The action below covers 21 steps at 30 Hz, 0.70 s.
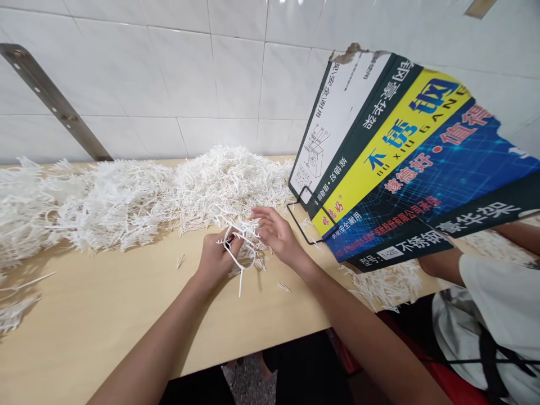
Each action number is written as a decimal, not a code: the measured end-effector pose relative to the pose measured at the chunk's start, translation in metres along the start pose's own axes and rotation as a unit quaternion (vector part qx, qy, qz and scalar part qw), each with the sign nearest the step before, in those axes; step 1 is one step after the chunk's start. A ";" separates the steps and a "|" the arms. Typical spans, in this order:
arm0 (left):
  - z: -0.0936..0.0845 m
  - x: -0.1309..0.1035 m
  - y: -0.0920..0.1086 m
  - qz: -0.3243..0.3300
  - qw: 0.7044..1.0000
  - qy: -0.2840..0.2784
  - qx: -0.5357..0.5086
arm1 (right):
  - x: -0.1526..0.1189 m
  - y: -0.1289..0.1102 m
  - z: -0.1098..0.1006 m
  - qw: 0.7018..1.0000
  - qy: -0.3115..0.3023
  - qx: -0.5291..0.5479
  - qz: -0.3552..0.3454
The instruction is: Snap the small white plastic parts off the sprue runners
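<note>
My left hand [217, 256] is closed around several thin white branched plastic strips [244, 260], which cross in loops above the thumb. One strip end hangs down toward me. Just to the right, my right hand [278, 235] has its fingers apart and slightly bent, close beside the strips; whether the fingertips touch them I cannot tell. Behind both hands rises a large heap of small white branched plastic pieces [230, 180]. A few loose bits [283, 287] lie on the tan table [139, 315] around my wrists.
A printed cardboard panel [392, 146] leans upright at the right, by a black wire stand [301, 219]. Beyond it are a person's arm and white shirt [485, 304] and more white pieces [388, 284]. A metal bracket [59, 101] slants along the tiled wall at left.
</note>
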<state>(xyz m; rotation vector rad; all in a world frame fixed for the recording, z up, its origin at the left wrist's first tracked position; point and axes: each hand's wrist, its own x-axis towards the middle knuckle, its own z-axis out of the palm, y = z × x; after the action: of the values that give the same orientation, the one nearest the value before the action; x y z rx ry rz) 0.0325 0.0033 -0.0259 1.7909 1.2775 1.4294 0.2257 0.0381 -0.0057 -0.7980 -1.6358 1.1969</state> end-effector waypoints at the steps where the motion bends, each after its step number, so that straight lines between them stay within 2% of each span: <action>1: 0.000 0.000 -0.001 0.005 1.000 -0.003 0.002 | -0.001 -0.002 -0.001 1.000 0.003 -0.016 -0.019; 5: -0.002 -0.001 0.001 0.020 1.000 -0.010 0.015 | -0.004 -0.004 0.001 0.996 -0.012 -0.066 -0.050; 8: -0.003 -0.001 0.006 0.018 0.999 0.005 0.033 | -0.003 0.003 0.004 0.999 0.018 -0.048 -0.004; 12: -0.002 0.000 0.010 0.018 1.000 0.011 0.016 | 0.002 0.010 0.007 0.996 0.046 0.043 0.070; 16: 0.001 0.001 0.011 -0.053 0.996 -0.031 -0.072 | 0.003 0.006 0.004 0.998 0.016 0.011 0.064; 21: 0.005 0.002 0.011 -0.135 0.980 -0.053 -0.140 | 0.001 -0.004 0.003 0.999 -0.010 -0.045 0.028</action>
<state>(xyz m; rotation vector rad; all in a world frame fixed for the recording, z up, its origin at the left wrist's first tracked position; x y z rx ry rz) 0.0409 0.0012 -0.0174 1.4286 1.1504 1.2722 0.2230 0.0370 -0.0020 -0.8958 -1.7032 1.1804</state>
